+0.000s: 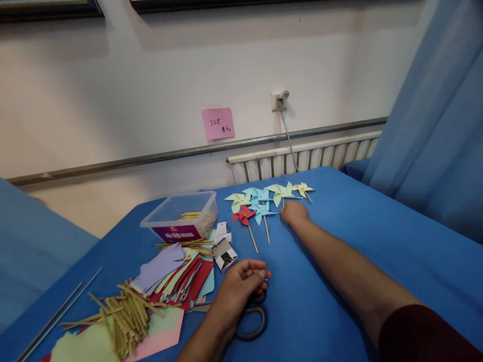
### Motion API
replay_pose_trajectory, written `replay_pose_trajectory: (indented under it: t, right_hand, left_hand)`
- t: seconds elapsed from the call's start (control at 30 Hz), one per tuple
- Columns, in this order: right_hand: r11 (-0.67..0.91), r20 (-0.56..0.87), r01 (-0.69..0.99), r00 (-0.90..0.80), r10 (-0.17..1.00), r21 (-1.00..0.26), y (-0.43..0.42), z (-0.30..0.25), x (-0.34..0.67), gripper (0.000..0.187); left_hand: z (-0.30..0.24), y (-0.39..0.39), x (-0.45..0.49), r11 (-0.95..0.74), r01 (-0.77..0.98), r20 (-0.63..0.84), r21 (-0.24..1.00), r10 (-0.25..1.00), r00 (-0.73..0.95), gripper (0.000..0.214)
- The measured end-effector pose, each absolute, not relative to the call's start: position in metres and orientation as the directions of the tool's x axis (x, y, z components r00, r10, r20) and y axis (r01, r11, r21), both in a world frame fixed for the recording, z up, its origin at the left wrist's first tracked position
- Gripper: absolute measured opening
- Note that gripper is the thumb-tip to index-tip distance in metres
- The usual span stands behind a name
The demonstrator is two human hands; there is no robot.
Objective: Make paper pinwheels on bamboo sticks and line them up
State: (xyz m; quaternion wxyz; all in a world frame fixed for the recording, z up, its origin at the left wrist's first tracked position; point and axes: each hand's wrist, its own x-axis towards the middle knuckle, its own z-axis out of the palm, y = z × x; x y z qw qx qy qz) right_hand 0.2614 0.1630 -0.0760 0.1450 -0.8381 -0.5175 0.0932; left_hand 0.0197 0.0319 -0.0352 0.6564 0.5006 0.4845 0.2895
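Observation:
My right hand point(295, 213) reaches to the back of the table, its fingers closed on the stick of a light green pinwheel point(282, 192). Around it lie a small yellow pinwheel point(303, 189), blue pinwheels point(262, 211), another light green pinwheel point(239, 201) and a red pinwheel point(244, 215). Close to the front, my left hand point(243, 281) is curled, thumb against fingers; whatever it holds, if anything, is hidden. Dark-handled scissors point(252, 327) lie beneath that hand, partly covered by it.
On the left stand a clear plastic box point(179, 213) with sticks and a small open box point(225, 254) of dark bits. Colored paper sheets point(162, 269), a heap of short sticks point(128, 319) and two thin rods point(56, 319) lie nearer. A radiator point(309, 156) runs behind the blue-covered table point(320, 301).

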Motion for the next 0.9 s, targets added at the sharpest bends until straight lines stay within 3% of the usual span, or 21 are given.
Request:
replay_pose_trajectory:
  t: [0.9]
  right_hand:
    - [-0.3, 0.069, 0.898, 0.338, 0.939, -0.321, 0.1605, -0.0797, 0.2619, 0.031]
  left_hand:
    - [-0.0449, 0.0346, 0.0171, 0.325, 0.114, -0.344, 0.939, 0.871, 0.351, 0.043]
